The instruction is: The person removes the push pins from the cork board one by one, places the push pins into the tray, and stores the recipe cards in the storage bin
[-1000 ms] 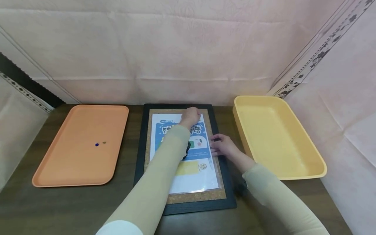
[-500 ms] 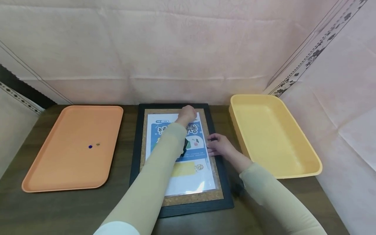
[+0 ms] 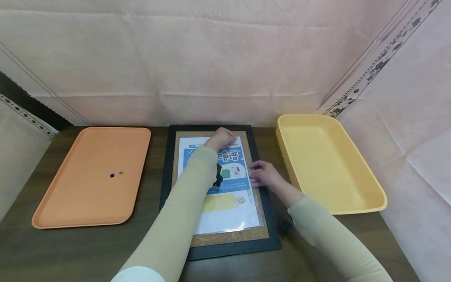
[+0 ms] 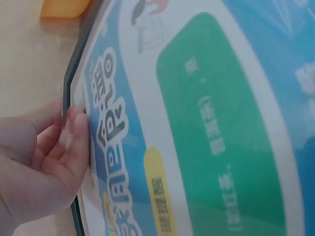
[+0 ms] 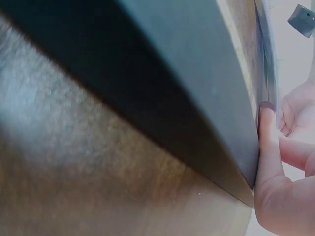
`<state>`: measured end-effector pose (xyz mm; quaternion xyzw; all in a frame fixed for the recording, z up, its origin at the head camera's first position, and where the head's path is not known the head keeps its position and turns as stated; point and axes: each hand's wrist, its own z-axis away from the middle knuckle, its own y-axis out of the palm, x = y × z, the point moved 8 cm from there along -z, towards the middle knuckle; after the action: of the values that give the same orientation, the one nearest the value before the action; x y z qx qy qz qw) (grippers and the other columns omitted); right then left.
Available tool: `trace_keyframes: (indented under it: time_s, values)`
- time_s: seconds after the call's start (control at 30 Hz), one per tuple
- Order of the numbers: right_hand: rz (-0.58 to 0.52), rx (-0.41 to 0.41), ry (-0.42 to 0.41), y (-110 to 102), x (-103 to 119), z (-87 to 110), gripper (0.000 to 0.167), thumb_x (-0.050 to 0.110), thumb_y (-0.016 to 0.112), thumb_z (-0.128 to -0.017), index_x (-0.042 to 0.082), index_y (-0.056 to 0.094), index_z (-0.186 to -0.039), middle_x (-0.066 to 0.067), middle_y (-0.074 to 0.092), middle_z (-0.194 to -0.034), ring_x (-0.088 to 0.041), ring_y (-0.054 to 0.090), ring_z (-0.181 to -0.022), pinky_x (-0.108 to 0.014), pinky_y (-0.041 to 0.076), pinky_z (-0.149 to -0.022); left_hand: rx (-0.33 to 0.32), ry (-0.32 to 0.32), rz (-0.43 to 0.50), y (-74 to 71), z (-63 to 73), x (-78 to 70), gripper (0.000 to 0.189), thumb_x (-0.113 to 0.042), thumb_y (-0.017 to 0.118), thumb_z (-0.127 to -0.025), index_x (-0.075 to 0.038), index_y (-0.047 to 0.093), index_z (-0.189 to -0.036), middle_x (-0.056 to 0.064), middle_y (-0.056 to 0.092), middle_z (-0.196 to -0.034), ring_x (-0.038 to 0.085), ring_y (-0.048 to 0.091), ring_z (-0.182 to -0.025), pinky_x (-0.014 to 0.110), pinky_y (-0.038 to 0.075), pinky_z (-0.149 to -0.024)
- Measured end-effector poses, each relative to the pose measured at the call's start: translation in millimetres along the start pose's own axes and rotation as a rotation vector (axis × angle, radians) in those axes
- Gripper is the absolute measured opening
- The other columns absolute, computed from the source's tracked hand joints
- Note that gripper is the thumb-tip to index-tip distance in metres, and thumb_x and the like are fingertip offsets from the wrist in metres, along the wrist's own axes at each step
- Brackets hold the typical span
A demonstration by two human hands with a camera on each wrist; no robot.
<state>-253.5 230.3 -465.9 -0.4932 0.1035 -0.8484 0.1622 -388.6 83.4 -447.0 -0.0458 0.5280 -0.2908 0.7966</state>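
A laminated blue and white poster [image 3: 229,219] lies on a cork board [image 3: 232,236] with a dark frame [image 3: 243,248]. My left hand [image 3: 220,139] is at the poster's top right corner, fingers bent. In the left wrist view, the thumb and curled fingers of that left hand [image 4: 47,162] meet near the frame's edge; I cannot tell whether something small is between them. At the right edge of the poster rests my right hand [image 3: 266,175], its fingers lightly bent. The right wrist view shows the fingers of that hand [image 5: 285,196] against the board's side.
An orange tray [image 3: 88,203] sits at the left, bearing a small blue piece [image 3: 112,175] and a small brownish piece [image 3: 121,172]. To the right stands a deep yellow bin [image 3: 327,164]. Cloth [image 3: 211,58] hangs behind the wooden table [image 3: 88,250].
My left hand has shifted slightly left at the poster's top corner and turned, with its fingertips more in sight. The right hand keeps its place at the edge. The head view has swayed a little.
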Motion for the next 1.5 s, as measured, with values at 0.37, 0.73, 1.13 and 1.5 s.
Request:
trace_keyframes:
  time_s: [0.37, 0.73, 1.13, 1.5]
  values:
    - [0.008, -0.018, 0.003, -1.0, 0.9, 1.8, 0.036, 0.017, 0.057, -0.093, 0.008, 0.048, -0.127, -0.016, 0.065, -0.103, -0.017, 0.068, -0.074, -0.028, 0.056, -0.070, 0.078, -0.051, 0.140, -10.3, 19.1, 2.1, 0.024, -0.014, 0.062, -0.090, -0.004, 0.064, -0.111, 0.002, 0.062, -0.078, 0.012, 0.061, -0.072, 0.021, 0.051, -0.076]
    - [0.021, -0.024, -0.003, 2.1, 0.4, 4.5, 0.037, 0.018, 0.057, -0.093, 0.008, 0.048, -0.127, -0.016, 0.064, -0.102, -0.018, 0.067, -0.075, -0.027, 0.056, -0.069, -0.001, -0.057, 0.150, -35.2, 42.7, 9.1, 0.025, -0.020, 0.066, -0.088, -0.009, 0.066, -0.110, 0.008, 0.068, -0.102, 0.014, 0.064, -0.079, 0.022, 0.051, -0.073]
    - [0.035, -0.028, -0.016, -0.2, 0.1, 4.7, 0.037, 0.017, 0.056, -0.094, 0.006, 0.048, -0.127, -0.017, 0.064, -0.103, -0.017, 0.068, -0.074, -0.028, 0.056, -0.069, -0.011, -0.047, 0.212, -51.0, 69.9, 18.0, 0.026, -0.014, 0.065, -0.088, -0.007, 0.066, -0.113, 0.008, 0.067, -0.102, 0.025, 0.064, -0.103, 0.031, 0.050, -0.092]
    - [0.038, -0.020, -0.026, 1.1, 0.3, 5.5, 0.038, 0.018, 0.056, -0.094, 0.006, 0.046, -0.129, -0.018, 0.064, -0.105, -0.016, 0.068, -0.074, -0.028, 0.056, -0.071, -0.008, -0.054, 0.129, -65.3, 90.4, 35.9, 0.034, -0.025, 0.061, -0.091, -0.010, 0.060, -0.121, 0.011, 0.063, -0.116, 0.026, 0.061, -0.107, 0.029, 0.049, -0.091]
